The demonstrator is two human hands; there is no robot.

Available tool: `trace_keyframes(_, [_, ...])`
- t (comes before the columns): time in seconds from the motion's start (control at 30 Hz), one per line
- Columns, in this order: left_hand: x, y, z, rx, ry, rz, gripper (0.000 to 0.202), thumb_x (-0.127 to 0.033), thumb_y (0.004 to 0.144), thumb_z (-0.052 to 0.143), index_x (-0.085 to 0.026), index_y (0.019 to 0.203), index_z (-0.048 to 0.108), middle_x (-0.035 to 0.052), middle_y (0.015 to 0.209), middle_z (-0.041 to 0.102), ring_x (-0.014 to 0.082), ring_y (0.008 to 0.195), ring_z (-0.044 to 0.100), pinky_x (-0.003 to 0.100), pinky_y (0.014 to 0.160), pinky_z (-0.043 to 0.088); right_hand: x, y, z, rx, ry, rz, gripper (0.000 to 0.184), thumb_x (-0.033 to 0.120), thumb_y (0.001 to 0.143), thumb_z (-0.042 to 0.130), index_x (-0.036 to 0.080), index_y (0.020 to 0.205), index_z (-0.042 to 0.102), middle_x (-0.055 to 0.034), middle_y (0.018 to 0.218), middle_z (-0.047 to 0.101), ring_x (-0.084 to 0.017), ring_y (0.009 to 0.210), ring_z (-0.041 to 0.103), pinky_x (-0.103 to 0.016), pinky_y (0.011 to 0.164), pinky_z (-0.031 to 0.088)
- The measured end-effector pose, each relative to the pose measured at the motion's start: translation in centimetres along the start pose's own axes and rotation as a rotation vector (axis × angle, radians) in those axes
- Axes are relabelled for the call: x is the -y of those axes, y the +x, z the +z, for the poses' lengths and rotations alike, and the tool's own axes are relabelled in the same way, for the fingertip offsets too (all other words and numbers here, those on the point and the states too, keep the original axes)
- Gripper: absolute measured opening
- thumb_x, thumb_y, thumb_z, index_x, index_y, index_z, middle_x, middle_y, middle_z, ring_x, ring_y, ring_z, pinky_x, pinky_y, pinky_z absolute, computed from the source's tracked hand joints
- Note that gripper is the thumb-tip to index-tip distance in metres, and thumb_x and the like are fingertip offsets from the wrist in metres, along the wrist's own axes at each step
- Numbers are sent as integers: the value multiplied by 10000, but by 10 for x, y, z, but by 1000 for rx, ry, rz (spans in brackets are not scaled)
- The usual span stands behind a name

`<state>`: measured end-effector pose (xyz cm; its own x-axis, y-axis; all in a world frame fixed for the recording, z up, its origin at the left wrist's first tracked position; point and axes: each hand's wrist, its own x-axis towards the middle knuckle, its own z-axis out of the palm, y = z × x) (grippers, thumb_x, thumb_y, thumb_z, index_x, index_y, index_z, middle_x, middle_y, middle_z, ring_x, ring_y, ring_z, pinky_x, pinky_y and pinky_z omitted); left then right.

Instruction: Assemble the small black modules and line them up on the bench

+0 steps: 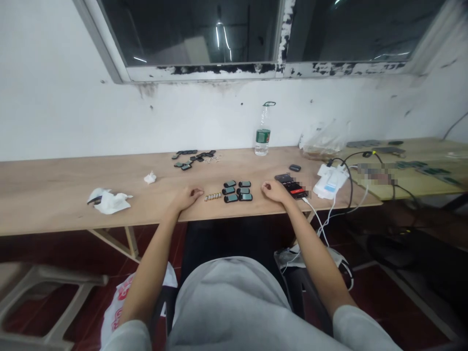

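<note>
My left hand (pixel 189 197) rests on the wooden table with fingers loosely bent and apart, holding nothing visible. Just to its right lies a row of several small gold-and-silver metal pieces (pixel 213 197), too small to name. Beside them, several black oval-ended devices with grey-green screens (pixel 230 198) lie flat in two columns between my hands. My right hand (pixel 273 190) rests to the right of these devices, its fingers curled in with nothing seen in them. Close against that hand is a phone (pixel 292 186) with a lit dark screen and a red button.
Toward the wall lies a pile of similar black pieces (pixel 197 158) beside tiny loose parts. A water bottle (pixel 262 139), plastic bag (pixel 325 141) and small black object (pixel 295 167) stand farther right. A white power strip (pixel 331 180) trails cables over the edge. Crumpled tissues (pixel 111 201) lie left.
</note>
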<state>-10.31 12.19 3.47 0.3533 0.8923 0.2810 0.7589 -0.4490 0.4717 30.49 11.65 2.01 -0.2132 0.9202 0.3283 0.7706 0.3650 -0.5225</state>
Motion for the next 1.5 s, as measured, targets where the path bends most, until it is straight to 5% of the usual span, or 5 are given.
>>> trace_keyframes(1.07, [6, -2, 3, -8, -6, 41, 448, -540, 926, 472, -189, 1066, 713, 104, 1130, 733, 285, 1047, 654, 389, 962, 494, -7, 3, -1, 33, 68, -20, 185, 207, 829, 542, 147, 753, 700, -50, 763, 726, -164, 681, 599, -245, 650, 400])
trace_keyframes(1.3, [-4, -8, -4, -16, -73, 8, 529, -593, 958, 408, -184, 1043, 732, 97, 1106, 736, 280, 1016, 645, 374, 947, 488, 38, 0, 0, -239, 126, -113, 268, 282, 941, 489, 140, 932, 716, -76, 867, 728, -181, 731, 602, -268, 709, 439])
trace_keyframes(1.5, [-13, -17, -12, 141, -141, 47, 578, -601, 804, 677, -210, 1228, 710, 72, 1095, 714, 221, 862, 624, 309, 759, 500, 87, -8, 17, -7, 77, -504, 249, 236, 953, 548, 202, 1118, 732, -95, 1140, 689, -242, 1115, 575, -391, 1005, 413])
